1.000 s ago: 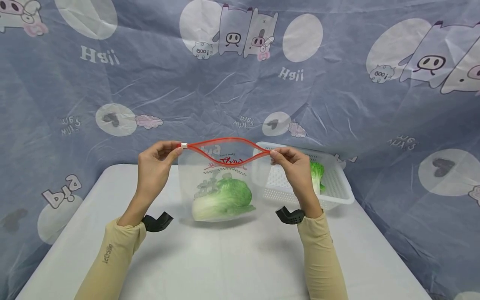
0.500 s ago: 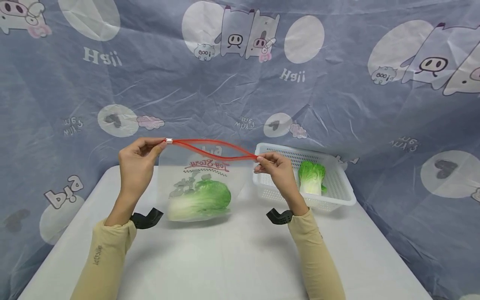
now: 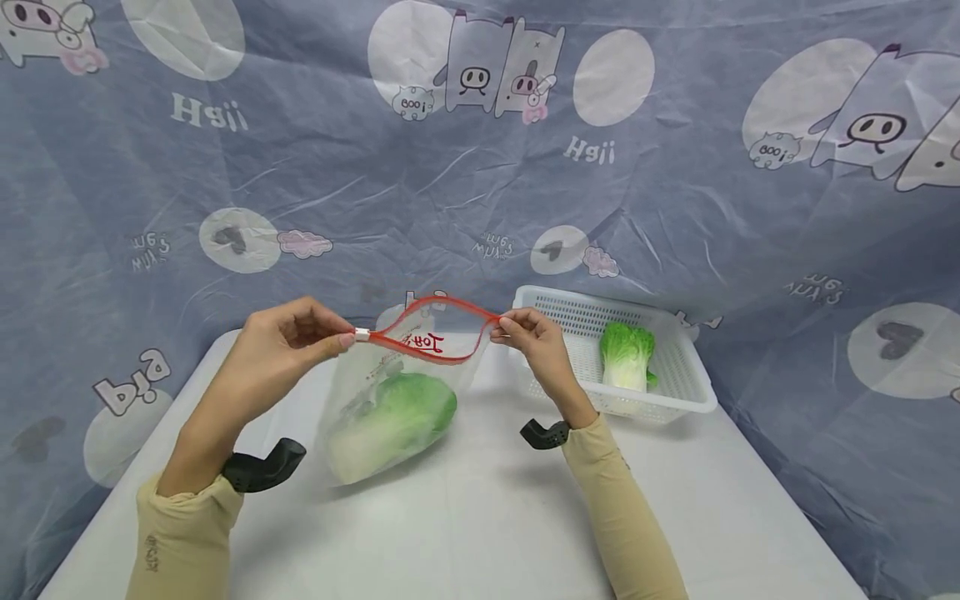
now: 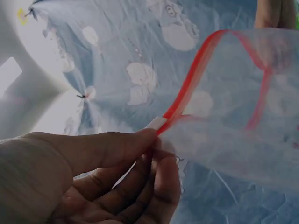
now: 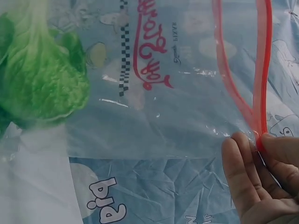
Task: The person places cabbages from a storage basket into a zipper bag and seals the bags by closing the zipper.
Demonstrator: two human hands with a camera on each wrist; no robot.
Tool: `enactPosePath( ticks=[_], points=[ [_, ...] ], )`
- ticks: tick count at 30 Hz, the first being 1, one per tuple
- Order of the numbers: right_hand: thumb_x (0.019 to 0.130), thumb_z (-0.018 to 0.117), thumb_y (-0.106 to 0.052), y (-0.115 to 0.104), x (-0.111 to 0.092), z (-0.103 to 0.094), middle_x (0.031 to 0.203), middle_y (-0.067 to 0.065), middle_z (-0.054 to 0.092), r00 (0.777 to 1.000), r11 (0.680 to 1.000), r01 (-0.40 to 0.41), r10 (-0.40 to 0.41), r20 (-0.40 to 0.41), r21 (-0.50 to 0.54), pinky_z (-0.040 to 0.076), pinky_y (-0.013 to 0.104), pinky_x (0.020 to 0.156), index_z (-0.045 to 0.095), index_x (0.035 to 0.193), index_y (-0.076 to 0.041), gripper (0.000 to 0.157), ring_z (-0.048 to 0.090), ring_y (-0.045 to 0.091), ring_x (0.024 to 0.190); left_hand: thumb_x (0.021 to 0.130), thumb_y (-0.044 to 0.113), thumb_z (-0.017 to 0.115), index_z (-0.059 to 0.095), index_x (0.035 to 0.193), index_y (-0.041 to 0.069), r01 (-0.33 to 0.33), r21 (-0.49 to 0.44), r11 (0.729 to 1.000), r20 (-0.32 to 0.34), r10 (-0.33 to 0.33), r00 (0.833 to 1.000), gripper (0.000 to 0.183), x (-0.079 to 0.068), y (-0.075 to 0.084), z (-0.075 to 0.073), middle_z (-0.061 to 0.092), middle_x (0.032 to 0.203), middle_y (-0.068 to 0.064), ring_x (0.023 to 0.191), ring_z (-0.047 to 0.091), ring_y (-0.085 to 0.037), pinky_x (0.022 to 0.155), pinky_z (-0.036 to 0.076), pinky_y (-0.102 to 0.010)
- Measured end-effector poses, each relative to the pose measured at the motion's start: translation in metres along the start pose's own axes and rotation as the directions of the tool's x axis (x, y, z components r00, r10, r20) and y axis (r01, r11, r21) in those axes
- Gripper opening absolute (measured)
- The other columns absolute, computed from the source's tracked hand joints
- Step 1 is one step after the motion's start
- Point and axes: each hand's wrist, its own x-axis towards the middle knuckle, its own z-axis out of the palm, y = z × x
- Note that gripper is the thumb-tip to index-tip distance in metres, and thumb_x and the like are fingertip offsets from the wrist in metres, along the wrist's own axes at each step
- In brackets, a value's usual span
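Observation:
A clear zip bag (image 3: 347, 392) with a red zip edge hangs between both hands, its mouth gaping. Inside lies a cabbage (image 3: 420, 408), pale at one end and green at the other. My left hand (image 3: 281, 354) pinches the bag's left corner beside the white zip slider (image 3: 362, 334). At the opposite corner, thumb and fingers of my right hand (image 3: 542, 346) pinch the red edge. In the right wrist view, red lettering (image 5: 152, 51) shows on the bag, with the leafy green end of the cabbage (image 5: 46, 88) to the left.
A white perforated basket (image 3: 675, 398) stands at the table's right, behind my right hand. Another cabbage (image 3: 627, 354) lies in it. The white table (image 3: 480, 517) meets a blue-grey patterned cloth (image 3: 420, 183) at the back and sides.
The bag first moved left with both hands. Then my left hand came lower and nearer, tilting the bag, and its mouth widened. The basket's cabbage is now fully uncovered.

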Motion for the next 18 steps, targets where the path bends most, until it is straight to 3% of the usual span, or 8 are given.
enactPosePath(
  ticks=[2,4,9,10,11,15,17,18],
  points=[
    [0.095,0.061,-0.015,-0.001,0.0,-0.001,0.095,0.013,0.066,1.0,1.0,0.0,0.0,0.009,0.003,0.055,0.042,0.09,0.058,0.11,0.006,0.025,0.069,0.02,0.09,0.088,0.031,0.071,0.065,0.104,0.014,0.007,-0.04,0.999,0.12,-0.002,0.993,0.024,-0.003,0.005,0.003,0.068,0.097,-0.004,0.085,0.066,-0.015,0.076,0.053,-0.024],
    [0.095,0.061,-0.013,-0.001,-0.001,-0.002,0.095,0.011,0.066,1.0,1.0,-0.008,0.008,0.019,0.0,0.055,0.042,0.09,0.059,0.109,0.004,0.023,0.069,0.02,0.09,0.088,0.026,0.072,0.063,0.105,0.014,-0.024,-0.091,0.996,0.232,0.045,0.972,0.023,-0.006,0.007,0.008,0.066,0.094,-0.006,0.085,0.065,-0.017,0.075,0.053,-0.026],
    [0.097,0.057,-0.007,-0.004,-0.002,-0.008,0.098,0.007,0.065,0.999,0.999,-0.03,0.031,0.041,-0.029,0.055,0.039,0.09,0.059,0.109,0.005,0.017,0.068,0.017,0.091,0.088,0.021,0.071,0.066,0.102,0.015,-0.059,-0.225,0.973,0.488,0.165,0.857,0.016,-0.003,0.007,0.026,0.067,0.09,-0.007,0.082,0.064,-0.024,0.074,0.055,-0.032],
    [0.097,0.056,-0.006,-0.005,-0.003,-0.009,0.099,0.006,0.065,0.998,0.999,-0.033,0.035,0.047,-0.036,0.055,0.04,0.09,0.059,0.11,0.005,0.017,0.068,0.017,0.092,0.09,0.025,0.069,0.067,0.098,0.014,-0.041,-0.225,0.974,0.509,0.153,0.847,0.013,0.001,0.006,0.031,0.067,0.087,-0.007,0.078,0.064,-0.026,0.071,0.055,-0.033],
    [0.097,0.055,-0.004,-0.006,-0.002,-0.01,0.1,0.006,0.065,0.998,0.999,-0.035,0.037,0.054,-0.041,0.054,0.042,0.091,0.059,0.11,0.006,0.017,0.068,0.017,0.092,0.091,0.03,0.068,0.067,0.093,0.014,-0.021,-0.205,0.979,0.505,0.124,0.854,0.016,0.005,0.006,0.035,0.066,0.083,-0.007,0.075,0.063,-0.027,0.068,0.054,-0.033],
    [0.097,0.056,-0.005,-0.009,-0.002,-0.013,0.099,0.006,0.065,0.996,0.996,-0.048,0.053,0.07,-0.076,0.053,0.046,0.092,0.059,0.111,0.006,0.018,0.068,0.017,0.091,0.089,0.055,0.061,0.06,0.078,0.01,0.076,-0.036,0.996,0.34,-0.059,0.939,0.046,0.036,0.006,0.057,0.06,0.069,-0.006,0.061,0.056,-0.025,0.053,0.045,-0.031],
    [0.096,0.058,-0.008,-0.009,-0.001,-0.014,0.099,0.006,0.065,0.995,0.995,-0.049,0.056,0.078,-0.091,0.052,0.047,0.093,0.06,0.11,0.005,0.019,0.068,0.017,0.091,0.086,0.058,0.063,0.058,0.082,0.011,0.138,0.016,0.99,0.28,-0.137,0.95,0.047,0.054,0.005,0.067,0.059,0.069,-0.004,0.06,0.054,-0.019,0.053,0.041,-0.028],
    [0.096,0.059,-0.01,-0.01,-0.001,-0.014,0.099,0.006,0.065,0.995,0.994,-0.049,0.057,0.083,-0.101,0.052,0.047,0.093,0.061,0.109,0.004,0.019,0.068,0.017,0.091,0.087,0.053,0.064,0.058,0.085,0.01,0.164,0.002,0.986,0.284,-0.158,0.946,0.043,0.062,0.003,0.072,0.06,0.071,-0.005,0.059,0.052,-0.018,0.053,0.04,-0.027]
  ],
)
